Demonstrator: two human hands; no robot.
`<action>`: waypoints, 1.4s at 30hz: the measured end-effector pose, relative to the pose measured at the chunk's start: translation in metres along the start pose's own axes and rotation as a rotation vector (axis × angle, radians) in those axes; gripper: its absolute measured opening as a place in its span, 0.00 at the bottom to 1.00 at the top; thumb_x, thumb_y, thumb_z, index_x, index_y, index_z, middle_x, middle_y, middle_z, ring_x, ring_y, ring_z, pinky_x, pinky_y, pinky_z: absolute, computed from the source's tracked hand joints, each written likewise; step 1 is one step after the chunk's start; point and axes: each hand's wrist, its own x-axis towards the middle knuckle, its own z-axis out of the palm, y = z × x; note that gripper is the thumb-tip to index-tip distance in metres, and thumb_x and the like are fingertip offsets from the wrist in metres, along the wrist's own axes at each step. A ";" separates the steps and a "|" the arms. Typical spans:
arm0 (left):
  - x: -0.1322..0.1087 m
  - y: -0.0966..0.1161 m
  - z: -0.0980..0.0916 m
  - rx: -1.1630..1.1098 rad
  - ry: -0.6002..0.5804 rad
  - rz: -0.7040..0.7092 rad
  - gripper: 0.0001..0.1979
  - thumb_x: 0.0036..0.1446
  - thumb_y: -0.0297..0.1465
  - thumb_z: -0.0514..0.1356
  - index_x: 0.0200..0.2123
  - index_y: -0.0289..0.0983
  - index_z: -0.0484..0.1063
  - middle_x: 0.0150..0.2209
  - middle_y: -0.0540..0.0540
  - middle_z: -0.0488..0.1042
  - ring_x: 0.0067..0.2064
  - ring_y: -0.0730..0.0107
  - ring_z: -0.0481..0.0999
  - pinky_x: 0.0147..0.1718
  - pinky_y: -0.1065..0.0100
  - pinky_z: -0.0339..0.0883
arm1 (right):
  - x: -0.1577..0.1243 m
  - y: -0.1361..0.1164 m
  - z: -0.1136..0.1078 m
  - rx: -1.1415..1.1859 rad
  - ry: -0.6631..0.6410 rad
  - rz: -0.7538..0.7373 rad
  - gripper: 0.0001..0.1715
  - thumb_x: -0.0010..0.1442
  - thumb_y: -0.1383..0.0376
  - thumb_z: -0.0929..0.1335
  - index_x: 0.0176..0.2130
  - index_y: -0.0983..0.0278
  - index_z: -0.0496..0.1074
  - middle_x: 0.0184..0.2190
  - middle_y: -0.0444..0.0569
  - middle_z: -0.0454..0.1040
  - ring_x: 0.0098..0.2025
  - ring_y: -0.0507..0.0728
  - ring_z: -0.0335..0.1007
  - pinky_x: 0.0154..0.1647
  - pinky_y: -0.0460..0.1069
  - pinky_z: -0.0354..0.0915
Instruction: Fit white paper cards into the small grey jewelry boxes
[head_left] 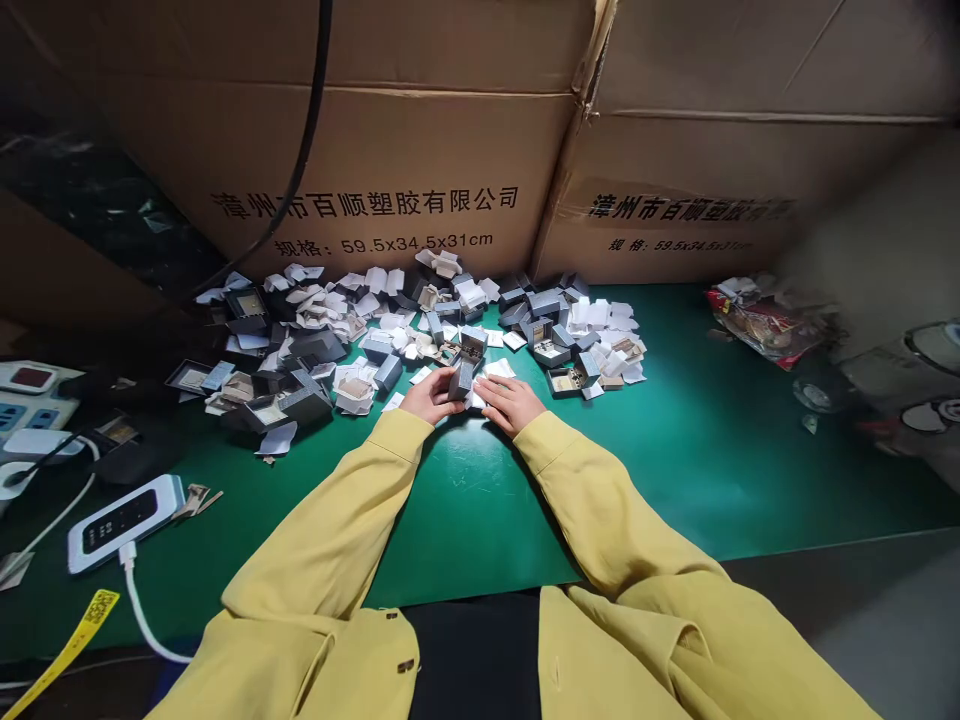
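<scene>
A small dark grey jewellery-type box (463,381) is gripped between the thumb and fingers of my left hand (435,397), at the middle of the table. Just behind it stands an opened box (472,345) with its inside showing. My right hand (511,402) lies with fingers stretched out, close to the right side of the held box and against white paper pieces (499,369). Whether its fingertips touch the box is too small to tell. Around both hands lie more small boxes (388,373) and folded paper inserts (355,388).
Large cardboard cartons (420,150) wall off the back of the green table (465,510). A heap of boxes and inserts (592,340) sits at right, near a red plastic bag (765,325). At left are a white cabled device (124,522) and a power strip (34,400).
</scene>
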 end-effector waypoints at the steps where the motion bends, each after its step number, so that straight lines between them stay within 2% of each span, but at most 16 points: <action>1: 0.000 0.000 0.000 -0.011 0.002 0.000 0.30 0.28 0.24 0.69 0.40 0.36 0.68 0.38 0.45 0.72 0.45 0.61 0.71 0.51 0.53 0.61 | -0.001 -0.001 0.001 -0.003 0.006 -0.003 0.24 0.60 0.61 0.62 0.56 0.60 0.62 0.56 0.48 0.64 0.58 0.60 0.56 0.55 0.59 0.57; 4: -0.001 0.000 0.000 -0.018 0.022 0.018 0.28 0.29 0.24 0.69 0.40 0.36 0.68 0.37 0.46 0.72 0.45 0.61 0.71 0.50 0.54 0.61 | -0.001 -0.001 0.001 -0.014 0.009 -0.013 0.25 0.60 0.60 0.63 0.56 0.61 0.62 0.56 0.49 0.63 0.59 0.62 0.55 0.55 0.60 0.56; 8: -0.001 -0.001 -0.001 -0.018 0.030 0.024 0.28 0.30 0.25 0.69 0.40 0.36 0.68 0.36 0.46 0.72 0.45 0.61 0.71 0.51 0.55 0.61 | -0.001 -0.001 -0.001 -0.017 0.011 -0.018 0.25 0.57 0.58 0.65 0.54 0.58 0.64 0.55 0.49 0.65 0.60 0.63 0.54 0.57 0.61 0.54; 14: 0.002 0.000 -0.007 -0.019 -0.019 -0.005 0.31 0.27 0.24 0.70 0.41 0.35 0.69 0.38 0.44 0.72 0.46 0.60 0.71 0.51 0.55 0.61 | -0.001 -0.002 -0.002 -0.020 0.030 -0.022 0.24 0.58 0.58 0.65 0.53 0.59 0.65 0.55 0.49 0.64 0.59 0.63 0.55 0.56 0.60 0.54; 20: 0.006 -0.003 -0.012 0.019 -0.035 0.013 0.32 0.28 0.25 0.70 0.42 0.35 0.68 0.39 0.43 0.73 0.46 0.59 0.71 0.51 0.53 0.61 | 0.001 -0.004 -0.009 -0.001 0.092 -0.074 0.13 0.58 0.60 0.63 0.41 0.57 0.73 0.45 0.44 0.74 0.52 0.60 0.62 0.52 0.57 0.56; 26: 0.008 -0.004 -0.013 0.012 0.001 -0.010 0.32 0.24 0.26 0.71 0.40 0.35 0.68 0.39 0.43 0.73 0.44 0.59 0.72 0.49 0.53 0.62 | 0.003 -0.007 -0.009 0.011 0.079 -0.048 0.12 0.58 0.61 0.63 0.39 0.58 0.74 0.43 0.44 0.75 0.46 0.59 0.62 0.48 0.57 0.57; 31: 0.007 0.001 -0.013 0.027 -0.031 -0.024 0.33 0.24 0.26 0.71 0.39 0.34 0.67 0.41 0.42 0.72 0.47 0.57 0.71 0.51 0.51 0.59 | 0.006 -0.006 -0.005 0.128 0.217 -0.017 0.11 0.57 0.61 0.64 0.35 0.60 0.74 0.38 0.47 0.76 0.43 0.59 0.62 0.46 0.56 0.60; 34: 0.008 0.001 -0.014 0.039 -0.045 -0.023 0.33 0.24 0.27 0.71 0.40 0.34 0.67 0.41 0.42 0.72 0.48 0.56 0.70 0.52 0.50 0.57 | 0.013 -0.012 -0.002 0.242 0.320 0.039 0.13 0.54 0.59 0.67 0.38 0.62 0.72 0.41 0.50 0.74 0.44 0.60 0.62 0.46 0.56 0.61; 37: 0.009 -0.001 -0.016 0.052 -0.049 -0.012 0.34 0.25 0.29 0.71 0.42 0.34 0.67 0.43 0.40 0.72 0.50 0.53 0.69 0.52 0.49 0.57 | 0.021 -0.019 0.004 0.347 0.324 0.085 0.17 0.50 0.59 0.69 0.40 0.63 0.70 0.40 0.51 0.73 0.43 0.59 0.64 0.45 0.55 0.64; 42: 0.011 -0.003 -0.017 0.111 -0.074 0.023 0.39 0.28 0.35 0.71 0.48 0.33 0.67 0.45 0.38 0.72 0.50 0.50 0.69 0.53 0.48 0.56 | 0.027 -0.021 0.007 0.416 0.316 0.140 0.15 0.50 0.60 0.69 0.38 0.63 0.70 0.36 0.50 0.73 0.40 0.57 0.67 0.42 0.53 0.64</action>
